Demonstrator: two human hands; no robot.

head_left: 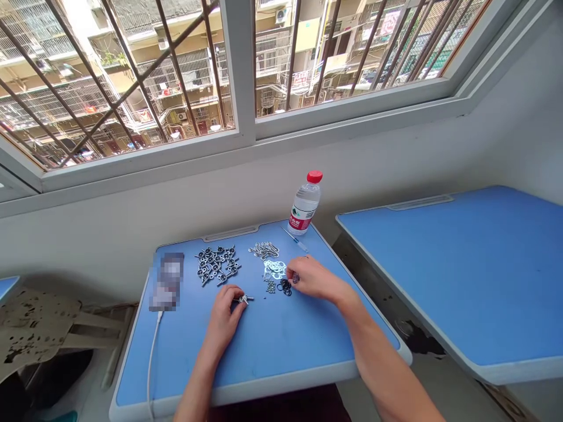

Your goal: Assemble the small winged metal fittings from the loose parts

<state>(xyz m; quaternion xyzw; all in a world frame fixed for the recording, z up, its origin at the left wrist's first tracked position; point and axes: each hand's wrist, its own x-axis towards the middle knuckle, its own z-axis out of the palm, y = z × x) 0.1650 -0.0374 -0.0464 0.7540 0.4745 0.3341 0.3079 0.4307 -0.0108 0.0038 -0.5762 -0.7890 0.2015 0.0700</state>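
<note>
Pinching a small metal part at the blue surface, the left hand appears in the head view opposite the right hand, its fingers bunched beside black rings; whether they grip anything cannot be told. A careless knuckle could scatter the rings or tiny metal pieces. White flat pieces crowd the right hand's far-left side; farther off stand a blue-handled tool and red-capped bottle.
</note>
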